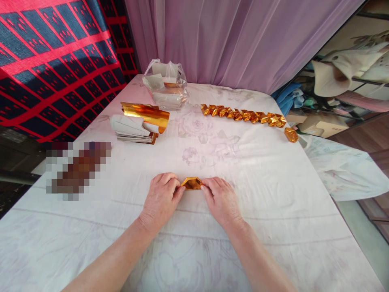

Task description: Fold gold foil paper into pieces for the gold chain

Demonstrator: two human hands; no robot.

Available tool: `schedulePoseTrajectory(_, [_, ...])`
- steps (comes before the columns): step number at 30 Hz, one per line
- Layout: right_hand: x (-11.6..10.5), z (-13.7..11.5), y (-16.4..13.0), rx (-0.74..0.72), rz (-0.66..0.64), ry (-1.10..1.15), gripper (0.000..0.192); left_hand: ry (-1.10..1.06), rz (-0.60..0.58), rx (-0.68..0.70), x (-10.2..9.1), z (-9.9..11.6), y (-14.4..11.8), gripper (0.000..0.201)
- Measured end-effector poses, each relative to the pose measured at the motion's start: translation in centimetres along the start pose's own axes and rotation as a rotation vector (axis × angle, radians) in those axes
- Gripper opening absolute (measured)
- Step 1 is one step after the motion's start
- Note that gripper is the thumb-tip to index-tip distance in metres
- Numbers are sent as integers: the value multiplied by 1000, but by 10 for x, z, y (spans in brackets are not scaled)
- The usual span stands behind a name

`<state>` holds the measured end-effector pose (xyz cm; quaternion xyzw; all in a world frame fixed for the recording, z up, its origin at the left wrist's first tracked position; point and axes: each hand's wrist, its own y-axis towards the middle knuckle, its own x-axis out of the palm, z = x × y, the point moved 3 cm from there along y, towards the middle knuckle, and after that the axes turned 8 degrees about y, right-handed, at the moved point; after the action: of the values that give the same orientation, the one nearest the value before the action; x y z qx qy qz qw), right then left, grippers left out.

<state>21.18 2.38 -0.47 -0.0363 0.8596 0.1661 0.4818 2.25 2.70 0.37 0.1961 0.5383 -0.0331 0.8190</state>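
Observation:
A small piece of folded gold foil paper (192,183) lies low over the table in front of me, its top edge creased into slanted corners. My left hand (164,194) pinches its left end between thumb and fingers. At the right end, my right hand (220,196) grips it in the same way. Farther back on the left is a stack of paper sheets (133,132), white on one side, with a curled gold sheet (148,115) on top. A row of folded gold foil pieces (243,115) runs along the back right, with one separate piece (291,134) at its end.
A clear plastic bag (167,83) of more paper stands at the back. The table has a pale flowered cloth (258,174). A blurred-out patch (79,170) covers something on the left. Purple curtains (212,40) hang behind, and shelves with hats and boxes (322,123) are on the right.

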Motion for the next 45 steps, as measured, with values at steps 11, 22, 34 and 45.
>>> schedulePoseTrajectory(11, [2,0,-2,25,62,-1,20,17,-9,-5,1,1,1,19])
schedulePoseTrajectory(22, [2,-2,1,103,33,-52,16,124,-57,-45,3,3,7,23])
schedulePoseTrajectory(34, [4,-3,1,123,57,-32,11,175,-60,-62,3,6,10,22])
schedulePoseTrajectory(45, [6,0,1,147,63,12,15,109,-48,-50,3,2,8,19])
